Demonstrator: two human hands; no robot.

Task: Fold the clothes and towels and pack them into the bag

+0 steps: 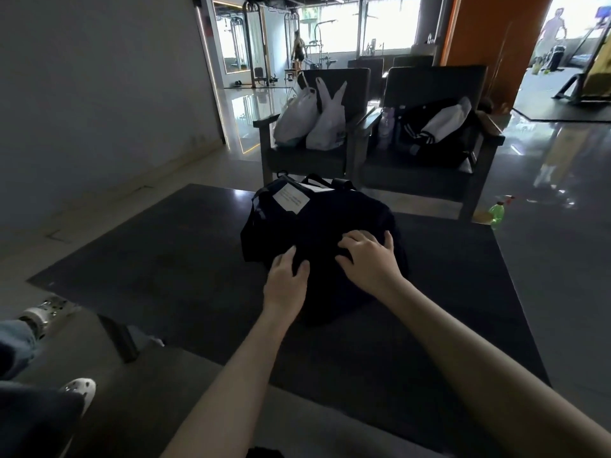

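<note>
A dark navy bag (330, 219) lies on the dark low table (172, 266), with white paper tags showing at its far end. Both hands are on its near part. My left hand (287, 282) rests on the dark fabric with its fingertips bent into it. My right hand (370, 259) lies a little further right, fingers spread and curved over the top of the dark fabric. The fabric is too dark to tell bag from clothing, and I cannot tell whether the bag is open or closed.
Two dark armchairs stand beyond the table: the left chair (297, 153) holds two white plastic bags (314, 120), the right one a black and white jacket (439, 127). A green bottle (496, 213) stands on the floor at right. Another person's legs and shoes (43, 315) are at lower left.
</note>
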